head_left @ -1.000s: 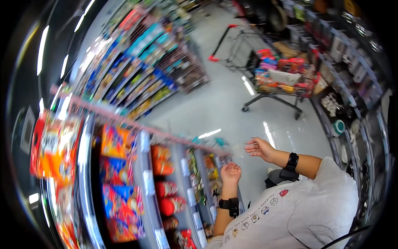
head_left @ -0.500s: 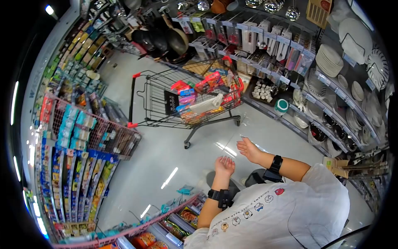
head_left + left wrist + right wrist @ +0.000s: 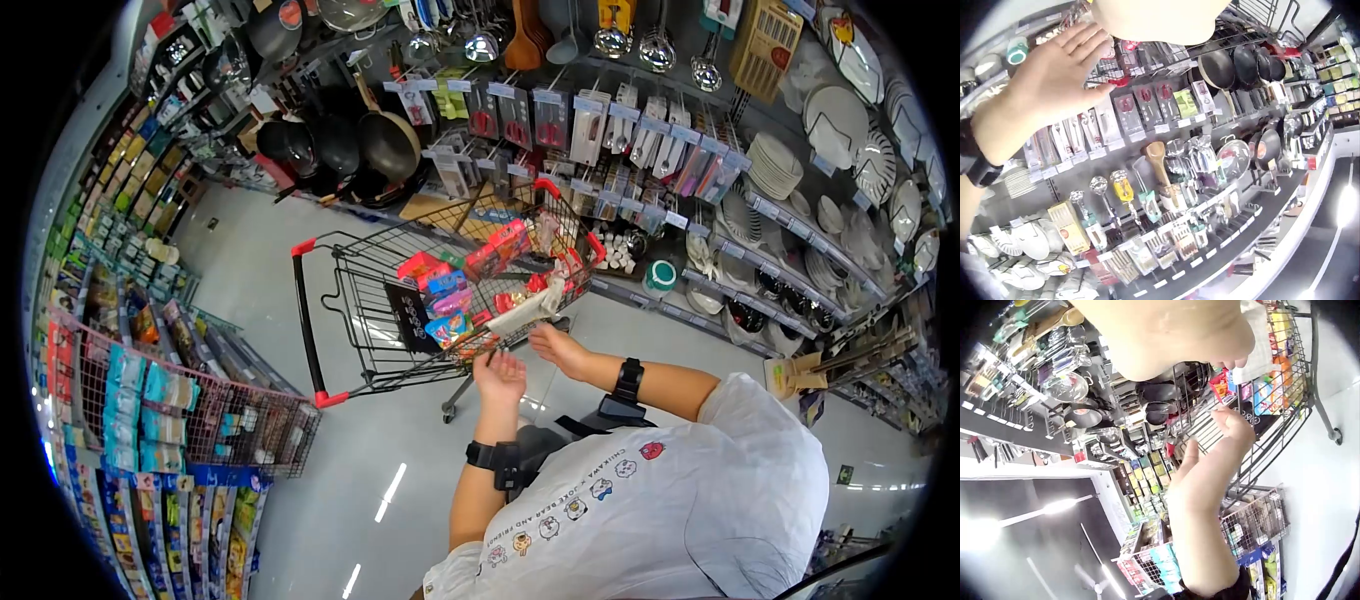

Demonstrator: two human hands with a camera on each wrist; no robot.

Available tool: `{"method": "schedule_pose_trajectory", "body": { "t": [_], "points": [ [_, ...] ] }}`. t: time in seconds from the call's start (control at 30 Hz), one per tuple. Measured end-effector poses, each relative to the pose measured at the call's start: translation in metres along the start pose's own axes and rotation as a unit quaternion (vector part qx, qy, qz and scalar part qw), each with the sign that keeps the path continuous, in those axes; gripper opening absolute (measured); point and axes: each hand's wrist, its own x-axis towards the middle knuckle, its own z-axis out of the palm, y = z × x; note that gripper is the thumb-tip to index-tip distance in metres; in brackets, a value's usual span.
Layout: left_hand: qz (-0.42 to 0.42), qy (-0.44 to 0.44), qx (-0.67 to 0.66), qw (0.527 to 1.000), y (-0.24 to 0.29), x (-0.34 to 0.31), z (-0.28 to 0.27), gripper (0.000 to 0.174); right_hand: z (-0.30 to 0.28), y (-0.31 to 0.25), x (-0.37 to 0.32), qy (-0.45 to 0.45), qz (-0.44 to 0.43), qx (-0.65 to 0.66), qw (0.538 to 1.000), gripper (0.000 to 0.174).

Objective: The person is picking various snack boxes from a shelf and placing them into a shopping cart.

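My left hand [image 3: 498, 378] is held up with the palm showing and fingers loosely bent, nothing in them. Beside it, my right hand [image 3: 560, 352] has its fingers extended toward the left one, also holding nothing. Both overlap the near side of a black wire shopping cart [image 3: 308, 325] with red corner pieces. Inside the cart lie a white package [image 3: 525, 308], a red package [image 3: 500, 250] and a blue-and-orange packet [image 3: 450, 328]. The left wrist view shows the right hand [image 3: 1063, 75] before the utensil racks; the right wrist view shows the left hand [image 3: 1210, 462] near the cart.
Frying pans [image 3: 388, 145] and packaged utensils [image 3: 590, 125] hang behind the cart. Stacked plates [image 3: 775, 165] fill shelves at the right. A pink wire basket [image 3: 245, 420] with teal packets stands left, above snack shelves. Pale tiled floor [image 3: 350, 460] lies between.
The head view has swung away from the snack shelves toward the kitchenware wall. The cart now appears closer, right beyond the hands. Both hands stay raised with nothing in them.
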Motion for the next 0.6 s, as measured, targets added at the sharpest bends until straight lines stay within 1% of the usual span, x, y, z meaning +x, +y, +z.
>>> {"method": "schedule_pose_trajectory", "body": {
  "t": [0.1,0.2,0.23,0.37,0.47,0.5,0.6],
  "points": [
    [-0.029,0.015,-0.067,0.997,0.03,0.011,0.006,0.05,0.02,-0.015,0.019,-0.005,-0.03,0.004,1.0,0.068],
    [-0.056,-0.002,-0.083,0.995,0.045,0.017,0.011,0.052,0.027,-0.023,0.033,0.008,-0.025,0.014,1.0,0.067],
    [-0.056,-0.015,-0.079,0.995,0.05,0.02,0.012,0.052,0.027,-0.024,0.038,0.028,-0.025,0.02,0.999,0.066],
    [-0.055,-0.014,-0.084,0.995,0.067,0.053,0.023,0.055,0.013,-0.029,0.066,0.064,0.0,0.041,0.997,0.066],
    [-0.06,-0.007,-0.08,0.995,0.072,0.061,0.052,0.055,0.005,-0.056,0.076,0.065,-0.008,0.029,0.997,0.065],
    [-0.074,-0.008,-0.087,0.993,0.073,0.071,0.06,0.059,-0.002,-0.061,0.086,0.074,-0.012,0.039,0.996,0.064],
    [-0.081,0.006,-0.079,0.994,0.068,0.112,0.083,0.057,-0.027,-0.084,0.125,0.085,0.007,0.04,0.996,0.063]
  ]
}}
